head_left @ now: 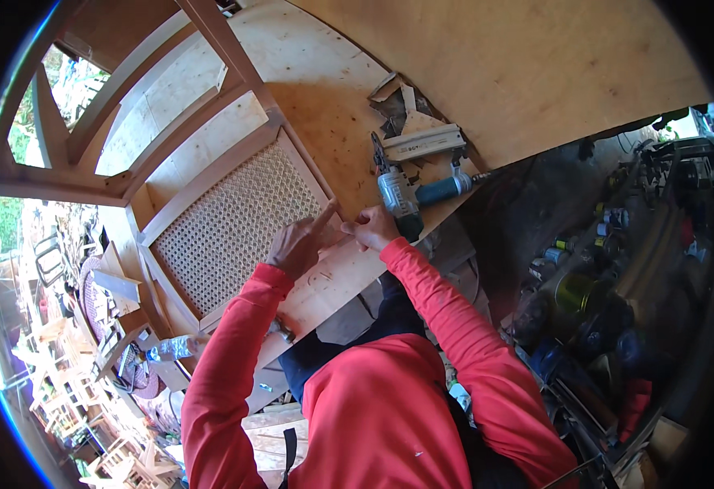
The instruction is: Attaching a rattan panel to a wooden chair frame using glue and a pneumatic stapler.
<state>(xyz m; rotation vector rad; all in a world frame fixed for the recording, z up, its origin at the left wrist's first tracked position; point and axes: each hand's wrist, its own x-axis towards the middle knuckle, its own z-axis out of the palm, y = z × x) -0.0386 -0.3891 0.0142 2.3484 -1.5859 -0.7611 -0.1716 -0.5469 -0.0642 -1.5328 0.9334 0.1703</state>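
A wooden chair (247, 90) with a raised backrest lies across the workbench, and its seat frame holds a woven cane panel (235, 220). My left hand (298, 247) rests at the seat frame's near right corner, with its index finger stretched out along the wood and nothing visible in its grasp. Close beside that finger, my right hand (375, 229) has its thumb and fingertips pinched together; whatever they may hold is too small to make out. Just beyond my right hand, a blue and grey pneumatic nail gun (402, 191) lies on its side.
Wood offcuts (406, 102) are piled behind the nail gun. A hammer (280, 330) lies by the bench's near edge, below my left forearm. A plastic bottle (171, 349) is at the left. Cans (575, 291) and clutter fill the dark right side. A large plywood sheet (528, 65) stands beyond.
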